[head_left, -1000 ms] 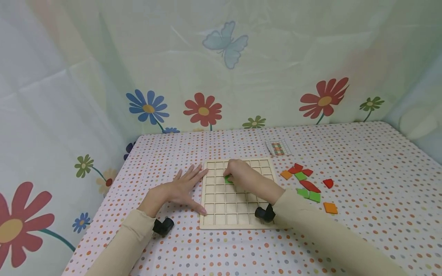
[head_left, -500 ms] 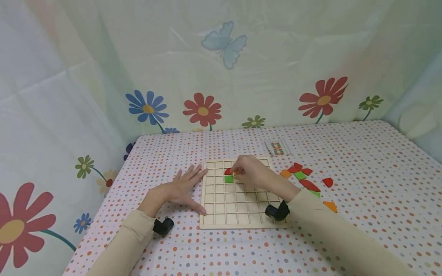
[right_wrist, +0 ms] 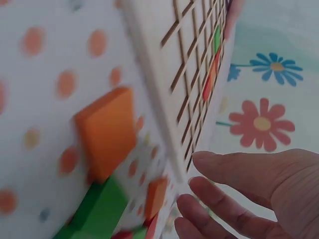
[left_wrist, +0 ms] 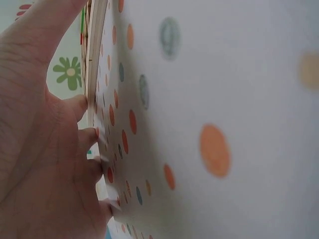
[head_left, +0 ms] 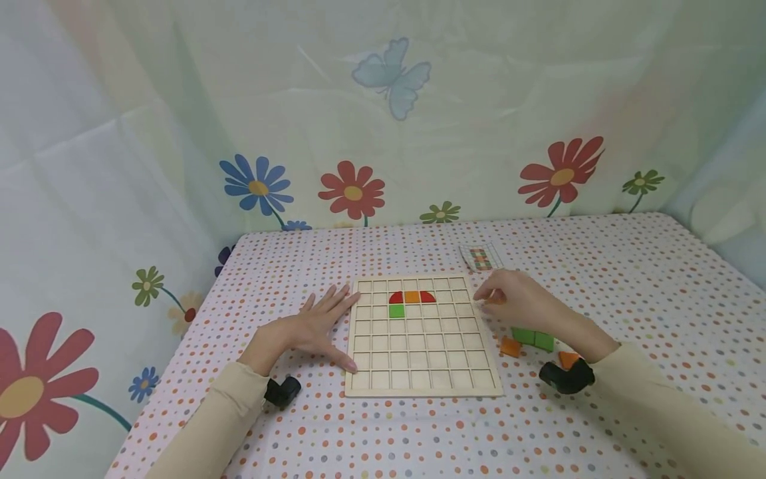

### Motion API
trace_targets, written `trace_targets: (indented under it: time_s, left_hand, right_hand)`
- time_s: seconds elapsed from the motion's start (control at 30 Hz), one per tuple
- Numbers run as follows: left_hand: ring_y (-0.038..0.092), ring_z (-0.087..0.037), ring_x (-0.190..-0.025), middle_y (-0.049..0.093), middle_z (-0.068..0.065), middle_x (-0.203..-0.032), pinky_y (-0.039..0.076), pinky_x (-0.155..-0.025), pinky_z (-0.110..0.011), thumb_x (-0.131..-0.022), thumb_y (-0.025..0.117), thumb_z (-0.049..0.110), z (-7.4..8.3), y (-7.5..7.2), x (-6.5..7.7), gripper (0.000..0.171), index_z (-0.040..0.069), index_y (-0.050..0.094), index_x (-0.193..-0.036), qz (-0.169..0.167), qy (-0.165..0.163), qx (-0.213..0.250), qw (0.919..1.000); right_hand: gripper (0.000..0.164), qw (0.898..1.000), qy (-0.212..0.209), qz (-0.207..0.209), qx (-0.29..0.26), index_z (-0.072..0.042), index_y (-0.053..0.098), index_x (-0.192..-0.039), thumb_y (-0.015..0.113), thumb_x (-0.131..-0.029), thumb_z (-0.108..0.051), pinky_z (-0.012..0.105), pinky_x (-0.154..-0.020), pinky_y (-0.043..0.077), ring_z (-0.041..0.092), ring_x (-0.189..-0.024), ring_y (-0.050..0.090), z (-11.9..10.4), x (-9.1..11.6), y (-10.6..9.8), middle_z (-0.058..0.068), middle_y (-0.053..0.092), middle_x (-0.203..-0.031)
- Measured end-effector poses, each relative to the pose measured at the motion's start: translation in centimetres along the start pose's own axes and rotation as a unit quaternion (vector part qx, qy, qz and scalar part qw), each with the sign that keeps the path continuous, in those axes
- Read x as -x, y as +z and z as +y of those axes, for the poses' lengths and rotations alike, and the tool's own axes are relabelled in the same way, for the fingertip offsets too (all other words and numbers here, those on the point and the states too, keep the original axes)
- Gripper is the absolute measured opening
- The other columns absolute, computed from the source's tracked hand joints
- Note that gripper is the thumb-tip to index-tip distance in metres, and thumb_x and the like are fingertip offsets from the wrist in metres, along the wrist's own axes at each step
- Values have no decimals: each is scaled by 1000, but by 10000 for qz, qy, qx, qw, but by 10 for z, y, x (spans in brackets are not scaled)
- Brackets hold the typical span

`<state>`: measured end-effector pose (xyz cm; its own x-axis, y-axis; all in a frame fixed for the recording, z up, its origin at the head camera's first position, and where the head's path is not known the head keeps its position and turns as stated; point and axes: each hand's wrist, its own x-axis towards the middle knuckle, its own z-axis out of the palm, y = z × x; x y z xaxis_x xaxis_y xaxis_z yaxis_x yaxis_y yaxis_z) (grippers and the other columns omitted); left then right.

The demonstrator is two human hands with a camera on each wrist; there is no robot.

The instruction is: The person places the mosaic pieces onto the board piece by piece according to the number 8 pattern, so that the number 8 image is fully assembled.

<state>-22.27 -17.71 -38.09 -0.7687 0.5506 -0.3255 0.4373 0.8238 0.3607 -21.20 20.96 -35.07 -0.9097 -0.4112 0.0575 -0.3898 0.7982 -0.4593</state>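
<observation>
no readable words, numbers or brand names anywhere, at least none i can make out. closest thing to a sign is the small card (head_left: 482,257) lying near the far right corner of the gridded board (head_left: 417,342): it's got a thin-lined grid printed on it with a little block of coloured squares, and any lettering there would be too tiny to tell.
</observation>
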Motion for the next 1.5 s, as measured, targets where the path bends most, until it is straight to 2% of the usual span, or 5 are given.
trace_targets:
  time_s: [0.17, 0.33, 0.73, 1.17, 1.5]
  left_hand:
    - [-13, -33, -160, -9, -10, -176, -5, -128, -60, -76, 86, 64, -1, 0, 0, 133, 17, 4, -170, -48, 24, 20, 10000]
    - [-13, -32, -161, -9, -9, -176, -5, -128, -59, -76, 86, 65, -1, 0, 0, 133, 18, 5, -170, -46, -9, 19, 10000]
    - [-18, -27, -160, -13, -4, -175, -8, -128, -56, -74, 84, 69, -8, 6, -6, 136, 23, 1, -170, -43, -72, -23, 10000]
    - [-13, -34, -160, -9, -11, -176, -7, -128, -60, -76, 85, 67, 0, -1, 0, 134, 17, 5, -170, -45, 25, 85, 10000]
    - [-18, -28, -160, -14, -4, -175, -8, -127, -58, -72, 85, 70, -13, 9, -9, 137, 23, 1, -170, 62, 52, 34, 10000]
  right_hand:
    - [15, 9994, 325, -79, 91, -1, 80, -102, 82, -88, -5, 40, -73, 53, 25, -86, 60, 22, 18, -9, 10, 70, -98]
    - [17, 9990, 316, -291, 90, -1, 80, -99, 86, -83, -4, 32, -68, 55, 20, -81, 60, 35, 29, -17, 5, 69, -93]
    - [24, 9927, 116, -1117, -447, 0, 78, -98, 89, -77, 3, 26, -67, 58, 13, -79, 66, 35, 34, -18, 0, 71, -91]
    - [24, 9934, 214, -1083, -302, 2, 78, -96, 90, -75, 5, 31, -70, 61, 16, -78, 69, 32, 31, -15, 1, 75, -89]
    - [20, 9921, 687, -1047, -107, -1, 80, -93, 90, -76, 3, 39, -73, 62, 17, -79, 69, 26, 32, -15, 2, 76, -87]
